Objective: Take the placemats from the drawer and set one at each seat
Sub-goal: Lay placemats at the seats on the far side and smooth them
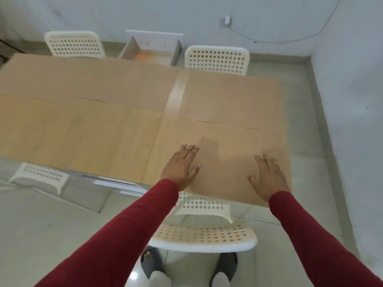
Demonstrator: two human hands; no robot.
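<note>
Tan rectangular placemat (223, 162) lies at near-right seat, left hand (182, 165) and right hand (268, 179) flat, fingers released, smoothing it; next: near-left seat apparently bare.

White wall plug (227, 20), trailing cable (290, 41) — grey slippers (151, 264) on tiled floor (41, 224)
</note>
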